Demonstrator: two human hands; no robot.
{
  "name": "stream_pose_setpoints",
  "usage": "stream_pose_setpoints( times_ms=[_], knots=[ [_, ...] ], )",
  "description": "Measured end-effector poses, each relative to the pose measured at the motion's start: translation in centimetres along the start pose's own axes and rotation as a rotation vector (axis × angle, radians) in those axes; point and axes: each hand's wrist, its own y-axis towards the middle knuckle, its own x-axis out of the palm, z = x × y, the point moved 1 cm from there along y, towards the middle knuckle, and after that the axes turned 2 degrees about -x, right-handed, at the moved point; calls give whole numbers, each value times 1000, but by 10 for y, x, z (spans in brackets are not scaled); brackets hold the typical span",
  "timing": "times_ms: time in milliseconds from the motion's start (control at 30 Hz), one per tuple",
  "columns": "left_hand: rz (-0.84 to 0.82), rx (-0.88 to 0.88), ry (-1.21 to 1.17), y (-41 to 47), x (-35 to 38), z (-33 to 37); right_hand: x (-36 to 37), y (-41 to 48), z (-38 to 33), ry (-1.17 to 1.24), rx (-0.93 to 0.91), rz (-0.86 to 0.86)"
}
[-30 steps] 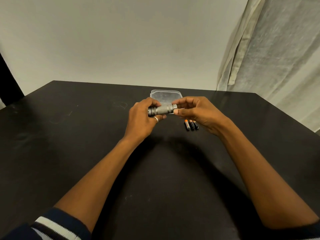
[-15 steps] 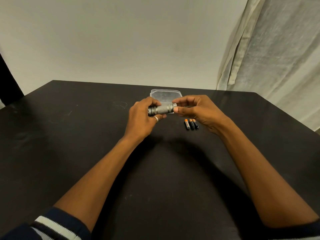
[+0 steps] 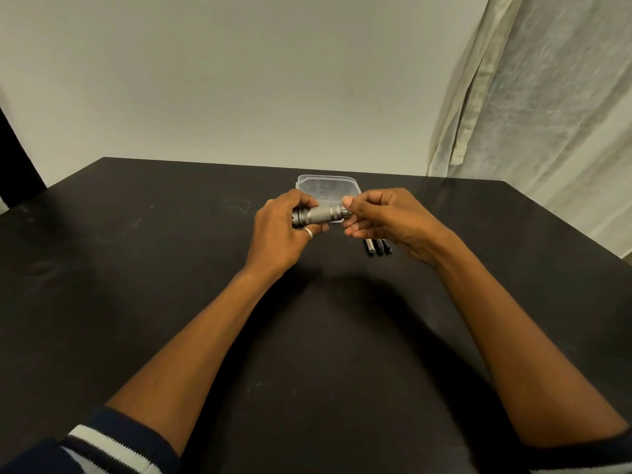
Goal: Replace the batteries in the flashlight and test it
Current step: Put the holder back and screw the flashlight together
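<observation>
A striped sleeve [image 3: 102, 443] shows at the near left edge, over the dark surface [image 3: 136, 268]. The left hand [image 3: 284, 230], a ring [image 3: 308, 233] on one finger, has its fingers curled round the left end of the grey flashlight [image 3: 319, 214]. The flashlight is held level in the air above the surface, between both hands. Just behind it, a clear plastic container [image 3: 328, 184] sits on the surface. The right hand [image 3: 386, 220] pinches the flashlight's right end between thumb and curled fingers. Below that hand, three small batteries [image 3: 379, 247] lie side by side on the surface, partly hidden by it. A pale curtain [image 3: 547, 97] hangs at the far right.
</observation>
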Motion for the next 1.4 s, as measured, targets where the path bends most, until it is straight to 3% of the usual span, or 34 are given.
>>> stream_pose_setpoints(
  times_ms=[133,367,700,900,1133,1400],
  knots=[
    [-3,0,-5,0,-1,0,-3,-1,0,-35,28,-50],
    [-11,-6,-17,-1,1,1,3,2,5,-252,46,48],
    [-21,-37,-39,-1,1,1,0,5,9,-3,23,42],
    [-24,-49,-36,-1,1,2,-5,4,7,-169,-69,146],
    [-19,-75,-51,-1,0,3,-7,3,4,97,-16,112],
    [-31,-75,-49,-2,0,2,-5,6,8,15,-66,53]
  ],
)
